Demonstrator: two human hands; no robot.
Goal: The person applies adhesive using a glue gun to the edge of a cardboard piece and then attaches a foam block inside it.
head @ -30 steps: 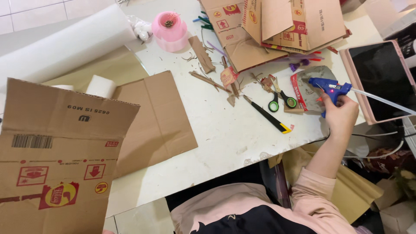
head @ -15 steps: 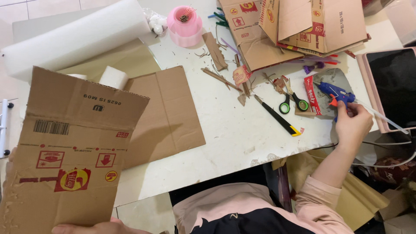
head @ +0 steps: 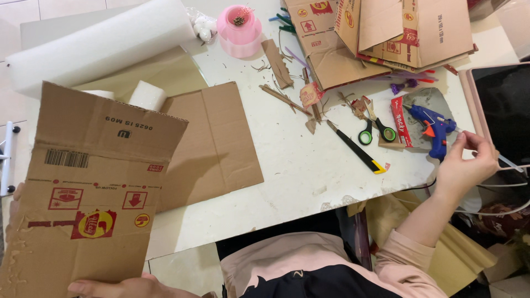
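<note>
My left hand [head: 128, 288] grips the bottom edge of a large printed brown cardboard sheet [head: 94, 187], held up over the table's left side; only the fingers show. My right hand [head: 469, 163] is at the table's right edge, just behind a blue hot glue gun [head: 436, 131] lying on a grey pad. Its thumb and fingers pinch the pale glue stick [head: 508, 161] sticking out of the gun's back. The hand is off the gun's handle.
On the white table [head: 298, 171] lie a flat brown cardboard piece [head: 215, 143], green-handled scissors [head: 375, 132], a black-and-yellow utility knife [head: 356, 148], a pink roll [head: 239, 25], a white foam roll [head: 105, 47] and folded boxes [head: 386, 33]. A tablet [head: 505, 105] is at the right.
My right hand set the glue gun down on the pad, let go of its handle and moved to the stick behind it. The cardboard sheet stayed in my left hand.
</note>
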